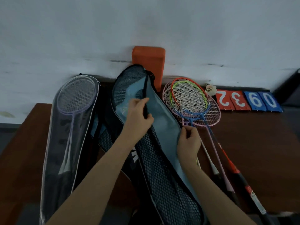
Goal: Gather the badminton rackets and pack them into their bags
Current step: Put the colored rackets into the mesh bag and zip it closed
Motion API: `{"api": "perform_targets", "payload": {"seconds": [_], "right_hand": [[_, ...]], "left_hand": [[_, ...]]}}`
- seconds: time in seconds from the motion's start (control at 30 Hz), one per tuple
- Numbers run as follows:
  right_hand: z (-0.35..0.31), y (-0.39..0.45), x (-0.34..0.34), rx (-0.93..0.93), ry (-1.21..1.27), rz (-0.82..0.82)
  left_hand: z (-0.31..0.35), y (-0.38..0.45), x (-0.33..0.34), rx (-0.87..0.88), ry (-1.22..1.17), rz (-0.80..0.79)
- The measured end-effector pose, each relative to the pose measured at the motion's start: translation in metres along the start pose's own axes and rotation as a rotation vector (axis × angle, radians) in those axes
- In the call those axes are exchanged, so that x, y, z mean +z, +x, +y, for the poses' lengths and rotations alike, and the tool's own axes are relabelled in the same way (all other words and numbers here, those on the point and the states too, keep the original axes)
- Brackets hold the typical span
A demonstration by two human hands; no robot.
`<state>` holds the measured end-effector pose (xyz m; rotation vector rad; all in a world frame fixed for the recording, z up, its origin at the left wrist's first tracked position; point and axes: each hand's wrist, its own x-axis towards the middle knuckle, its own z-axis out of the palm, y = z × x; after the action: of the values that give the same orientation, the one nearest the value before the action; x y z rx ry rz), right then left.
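A dark mesh racket bag with a light blue lining (164, 127) lies open across the middle of the brown table (259, 143). My left hand (138, 116) grips the bag's dark zipper edge near its head end. My right hand (189, 140) pinches the blue flap's right edge. To the left lies a translucent bag (61, 151) with a purple racket (76, 96) inside. On the right, loose rackets are stacked: an orange-and-blue one (190, 98), a yellow-green one (172, 96) and a pink one (214, 117), their handles running toward me.
An orange block (148, 62) stands against the white wall behind the bags. A white shuttlecock (211, 90) lies by the wall. Red and blue score number cards (248, 101) sit at the back right. The table's front edge runs below the racket handles.
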<state>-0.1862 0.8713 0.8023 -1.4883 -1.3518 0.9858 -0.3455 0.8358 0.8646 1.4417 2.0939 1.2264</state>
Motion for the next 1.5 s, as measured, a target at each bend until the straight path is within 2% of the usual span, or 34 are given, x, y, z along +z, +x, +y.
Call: {"api": "perform_targets", "payload": {"seconds": [0.13,0.33,0.57,0.77,0.87,0.97,1.1,1.2,1.33,1.5], "right_hand": [[0.025,-0.004,0.010,0.069,-0.073,0.004],[0.059,0.001,-0.022,0.199,-0.175,0.088],[0.080,0.017,-0.061,0.084,-0.313,-0.080],[0.106,0.072,-0.105,0.036,-0.757,-0.076],[0.123,0.094,-0.118,0.051,-0.924,-0.154],[0.131,0.106,-0.126,-0.032,-0.892,-0.237],[0.129,0.103,-0.132,-0.255,-0.878,-0.191],[0.120,0.097,-0.131,-0.255,-0.761,-0.221],[0.106,0.083,-0.116,-0.215,-0.668,-0.330],[0.103,0.062,-0.083,-0.174,-0.594,-0.357]], "left_hand": [[-0.021,-0.016,0.028,0.002,0.009,-0.163],[-0.036,-0.040,0.035,0.181,0.004,-0.137],[-0.021,-0.055,0.080,0.060,-0.047,-0.183],[-0.004,-0.049,0.118,0.053,-0.026,-0.165],[-0.005,-0.050,0.136,0.017,-0.002,-0.123],[-0.005,-0.052,0.148,-0.056,0.015,-0.092],[-0.003,-0.057,0.151,-0.156,-0.005,-0.073],[-0.006,-0.059,0.146,-0.182,0.005,-0.044],[-0.012,-0.060,0.128,-0.129,0.118,-0.007],[-0.025,-0.069,0.101,-0.143,0.186,-0.019]]}}
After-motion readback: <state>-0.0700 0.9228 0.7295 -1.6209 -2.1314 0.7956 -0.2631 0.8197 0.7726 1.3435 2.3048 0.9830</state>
